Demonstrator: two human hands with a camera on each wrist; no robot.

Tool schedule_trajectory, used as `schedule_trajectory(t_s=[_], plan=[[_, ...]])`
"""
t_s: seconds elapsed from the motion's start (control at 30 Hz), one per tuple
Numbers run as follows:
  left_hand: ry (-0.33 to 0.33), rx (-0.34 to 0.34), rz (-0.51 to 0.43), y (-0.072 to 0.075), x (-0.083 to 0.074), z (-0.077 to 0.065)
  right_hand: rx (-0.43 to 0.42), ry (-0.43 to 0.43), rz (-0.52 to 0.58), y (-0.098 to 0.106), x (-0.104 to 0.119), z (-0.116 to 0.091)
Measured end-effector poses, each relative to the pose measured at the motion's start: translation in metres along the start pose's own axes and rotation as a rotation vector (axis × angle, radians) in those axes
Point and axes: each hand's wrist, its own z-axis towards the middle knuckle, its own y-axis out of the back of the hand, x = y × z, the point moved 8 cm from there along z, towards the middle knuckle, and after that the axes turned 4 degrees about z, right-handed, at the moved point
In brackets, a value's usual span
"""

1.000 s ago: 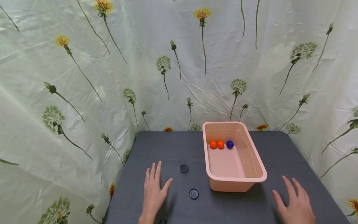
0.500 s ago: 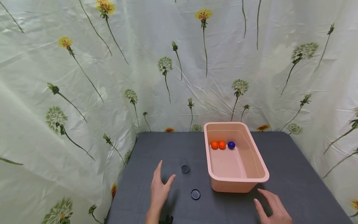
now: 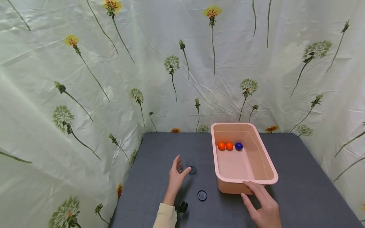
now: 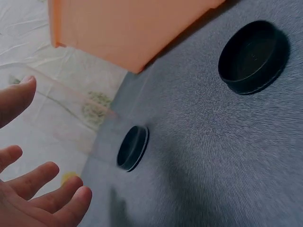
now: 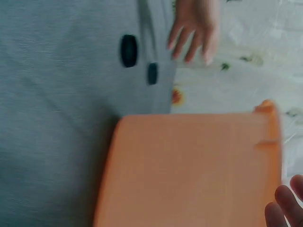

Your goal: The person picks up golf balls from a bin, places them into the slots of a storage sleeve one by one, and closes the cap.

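Note:
My left hand [image 3: 175, 177] reaches beside a clear cylinder jar with a black base [image 3: 192, 170], thumb and fingers spread apart. In the left wrist view the jar's see-through wall rises from the black base [image 4: 132, 148], and the fingers [image 4: 71, 198] are apart from that base. A round black lid [image 3: 202, 195] lies nearer on the table, hollow side up. My right hand [image 3: 263, 205] is at the front of a pink bin [image 3: 232, 187], fingertips right by its rim and thumb lower down. Two orange balls [image 3: 225, 146] and a blue ball [image 3: 239, 146] lie inside the bin.
The dark grey tabletop [image 3: 165, 145] ends at a flower-printed curtain [image 3: 159, 79] that hangs behind it and along both sides. A small black device [image 3: 182, 207] sits at my left wrist, beside the cream sleeve [image 3: 166, 215].
My left hand has moved forward and right to the clear jar. My right hand has moved left and inward to the bin's front rim. The balls and lid stay put.

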Motion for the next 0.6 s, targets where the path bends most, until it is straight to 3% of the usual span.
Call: schedule_trajectory(t_s=[0.27,0.47,0.6], plan=[[0.025,0.08,0.012,-0.026,0.009,0.022,0.011,0.115,0.071,0.006,0.01,0.036],[0.032,0.076,0.048,-0.031,0.016,0.023,0.04,0.18,0.117,0.01,0.009,0.064],[0.014,0.079,0.084,-0.032,0.018,0.023,0.094,0.167,0.07,0.012,0.005,0.084]])
